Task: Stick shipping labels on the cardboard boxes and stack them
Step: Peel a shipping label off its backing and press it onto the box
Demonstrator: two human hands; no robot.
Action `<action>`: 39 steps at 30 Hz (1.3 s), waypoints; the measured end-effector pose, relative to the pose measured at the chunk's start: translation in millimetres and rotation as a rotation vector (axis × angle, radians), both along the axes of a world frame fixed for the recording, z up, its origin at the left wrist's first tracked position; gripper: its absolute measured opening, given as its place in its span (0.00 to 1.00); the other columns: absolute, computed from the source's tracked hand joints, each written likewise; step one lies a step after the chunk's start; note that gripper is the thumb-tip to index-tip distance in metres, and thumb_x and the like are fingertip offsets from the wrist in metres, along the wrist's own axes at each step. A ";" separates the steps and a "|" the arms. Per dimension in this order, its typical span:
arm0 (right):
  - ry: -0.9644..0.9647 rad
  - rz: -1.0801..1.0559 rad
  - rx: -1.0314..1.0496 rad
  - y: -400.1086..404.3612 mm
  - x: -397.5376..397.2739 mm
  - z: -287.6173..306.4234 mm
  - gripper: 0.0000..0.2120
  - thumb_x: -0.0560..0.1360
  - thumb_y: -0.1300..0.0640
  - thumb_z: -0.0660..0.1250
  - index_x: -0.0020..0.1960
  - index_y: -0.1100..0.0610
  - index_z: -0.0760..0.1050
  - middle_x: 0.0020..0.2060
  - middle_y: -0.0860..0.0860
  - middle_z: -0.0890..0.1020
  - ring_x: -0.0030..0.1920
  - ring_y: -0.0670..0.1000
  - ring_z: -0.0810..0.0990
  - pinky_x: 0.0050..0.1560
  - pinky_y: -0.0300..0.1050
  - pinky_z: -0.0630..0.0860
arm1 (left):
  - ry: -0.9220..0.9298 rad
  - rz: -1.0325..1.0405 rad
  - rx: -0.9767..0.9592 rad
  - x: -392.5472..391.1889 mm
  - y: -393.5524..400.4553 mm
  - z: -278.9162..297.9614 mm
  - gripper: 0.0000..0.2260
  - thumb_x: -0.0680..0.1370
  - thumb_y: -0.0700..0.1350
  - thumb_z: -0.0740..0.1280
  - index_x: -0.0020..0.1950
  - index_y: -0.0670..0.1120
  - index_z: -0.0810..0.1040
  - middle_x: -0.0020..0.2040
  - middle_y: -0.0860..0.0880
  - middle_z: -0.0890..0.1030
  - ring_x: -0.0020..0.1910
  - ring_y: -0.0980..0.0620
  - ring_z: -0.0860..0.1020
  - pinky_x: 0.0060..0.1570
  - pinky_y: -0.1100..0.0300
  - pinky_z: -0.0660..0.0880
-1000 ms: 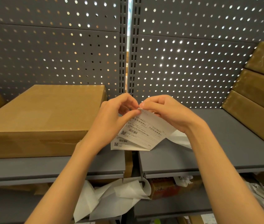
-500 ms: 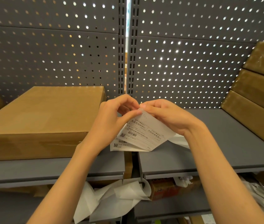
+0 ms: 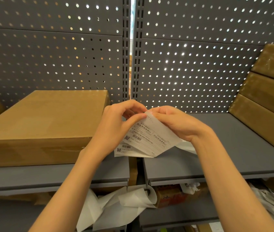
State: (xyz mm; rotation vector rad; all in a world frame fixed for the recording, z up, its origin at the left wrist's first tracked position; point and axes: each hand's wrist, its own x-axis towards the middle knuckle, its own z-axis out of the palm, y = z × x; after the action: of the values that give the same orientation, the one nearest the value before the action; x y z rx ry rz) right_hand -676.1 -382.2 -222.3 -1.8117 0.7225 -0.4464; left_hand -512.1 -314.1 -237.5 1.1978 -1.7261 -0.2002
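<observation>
Head | shipping labels [image 3: 147, 139]: white, barcodes, black print | both hands pinch top corner

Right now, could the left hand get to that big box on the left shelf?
Probably yes: the left hand is beside the cardboard box, nothing between them. But it pinches the label sheet.

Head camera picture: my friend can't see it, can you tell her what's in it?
Two hands, left hand and right hand, pinch the top corner of a shipping label over grey shelves. A cardboard box lies left; three stacked boxes sit right.
</observation>
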 end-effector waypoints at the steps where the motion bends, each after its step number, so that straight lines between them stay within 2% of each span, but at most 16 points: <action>1: 0.006 -0.005 -0.002 -0.4 0.1 0.3 0.13 0.79 0.51 0.59 0.47 0.56 0.78 0.42 0.50 0.82 0.43 0.49 0.79 0.47 0.42 0.75 | -0.002 -0.003 0.001 -0.3 0.0 0.0 0.04 0.74 0.44 0.69 0.47 0.53 0.79 0.42 0.60 0.81 0.42 0.60 0.78 0.41 0.72 0.72; 4: 0.013 -0.010 -0.005 -1.8 0.0 0.3 0.16 0.79 0.52 0.58 0.51 0.62 0.78 0.44 0.54 0.81 0.45 0.52 0.78 0.48 0.44 0.73 | -0.006 0.004 -0.014 -0.2 -1.3 -1.7 0.03 0.75 0.44 0.69 0.46 0.52 0.80 0.43 0.59 0.80 0.44 0.58 0.78 0.42 0.70 0.73; 7: 0.031 -0.036 0.008 -1.7 -1.2 -0.5 0.15 0.80 0.51 0.58 0.52 0.61 0.78 0.45 0.52 0.81 0.44 0.50 0.79 0.47 0.41 0.74 | -0.004 0.019 -0.023 0.5 -3.0 -2.7 0.02 0.75 0.43 0.69 0.45 0.50 0.80 0.43 0.57 0.80 0.44 0.56 0.77 0.42 0.67 0.73; 11: 0.066 -0.070 -0.007 -3.8 -3.5 -2.1 0.13 0.80 0.50 0.59 0.43 0.54 0.78 0.39 0.48 0.81 0.39 0.46 0.78 0.42 0.40 0.73 | 0.011 0.007 -0.011 0.2 -1.8 -0.5 0.02 0.75 0.42 0.69 0.45 0.49 0.80 0.42 0.59 0.80 0.43 0.59 0.77 0.43 0.69 0.73; 15: -0.012 -0.089 -0.021 -2.3 -3.5 0.0 0.15 0.80 0.49 0.59 0.38 0.48 0.79 0.35 0.43 0.81 0.36 0.42 0.78 0.39 0.36 0.73 | 0.035 0.006 0.008 -0.2 -1.9 0.6 0.02 0.75 0.42 0.69 0.45 0.49 0.79 0.41 0.59 0.80 0.42 0.60 0.77 0.41 0.71 0.71; 18: 0.001 -0.102 -0.018 -3.1 -2.4 3.7 0.17 0.79 0.44 0.57 0.45 0.51 0.80 0.42 0.47 0.84 0.42 0.45 0.80 0.45 0.36 0.76 | 0.035 -0.001 0.017 -0.4 -2.3 0.4 0.02 0.75 0.43 0.69 0.45 0.49 0.80 0.41 0.57 0.81 0.42 0.58 0.78 0.41 0.70 0.73; 20: 0.034 -0.094 -0.021 -4.1 -2.7 5.0 0.16 0.77 0.43 0.59 0.46 0.52 0.80 0.44 0.49 0.84 0.44 0.46 0.81 0.49 0.40 0.75 | 0.036 -0.006 0.013 0.0 -2.4 0.4 0.01 0.75 0.43 0.69 0.45 0.48 0.80 0.41 0.56 0.81 0.41 0.57 0.78 0.41 0.68 0.73; 23: 0.018 -0.086 0.019 -3.2 -2.9 6.0 0.12 0.76 0.47 0.64 0.39 0.50 0.81 0.33 0.44 0.81 0.35 0.42 0.76 0.45 0.39 0.70 | 0.027 -0.005 0.011 0.1 -2.0 0.5 0.02 0.75 0.43 0.69 0.46 0.49 0.80 0.42 0.57 0.81 0.42 0.58 0.78 0.42 0.70 0.73; 25: -0.002 -0.095 0.040 -3.7 -2.3 5.9 0.10 0.75 0.50 0.65 0.39 0.51 0.81 0.30 0.42 0.78 0.33 0.42 0.72 0.42 0.38 0.67 | 0.025 -0.008 0.006 0.4 -1.3 1.1 0.02 0.75 0.43 0.69 0.46 0.49 0.80 0.42 0.58 0.81 0.43 0.59 0.78 0.42 0.70 0.73; 30: 0.019 -0.132 -0.014 -7.9 -4.3 3.7 0.12 0.74 0.48 0.66 0.48 0.55 0.82 0.41 0.49 0.82 0.43 0.46 0.78 0.48 0.42 0.72 | 0.060 -0.027 -0.019 3.6 -0.1 4.0 0.02 0.75 0.43 0.69 0.46 0.48 0.80 0.42 0.57 0.81 0.43 0.58 0.79 0.43 0.69 0.73; 35: 0.065 -0.159 -0.002 -15.9 -6.6 -1.5 0.08 0.75 0.50 0.66 0.45 0.52 0.82 0.40 0.48 0.83 0.41 0.46 0.79 0.42 0.39 0.73 | 0.129 -0.041 -0.002 5.7 2.2 8.1 0.02 0.75 0.42 0.69 0.45 0.49 0.80 0.42 0.56 0.81 0.43 0.58 0.79 0.45 0.66 0.76; 39: 0.050 -0.158 -0.006 -19.4 -8.3 -6.7 0.07 0.77 0.58 0.65 0.48 0.59 0.81 0.36 0.49 0.81 0.36 0.45 0.77 0.38 0.37 0.73 | 0.194 -0.035 -0.004 7.4 3.5 10.2 0.04 0.74 0.41 0.69 0.44 0.50 0.80 0.42 0.55 0.82 0.42 0.57 0.80 0.45 0.66 0.76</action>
State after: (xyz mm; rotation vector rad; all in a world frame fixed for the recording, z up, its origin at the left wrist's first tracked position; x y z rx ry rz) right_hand -684.5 -401.6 -229.0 -1.7837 0.9039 -0.5090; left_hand -504.7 -310.6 -227.3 1.1089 -1.5779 -0.3233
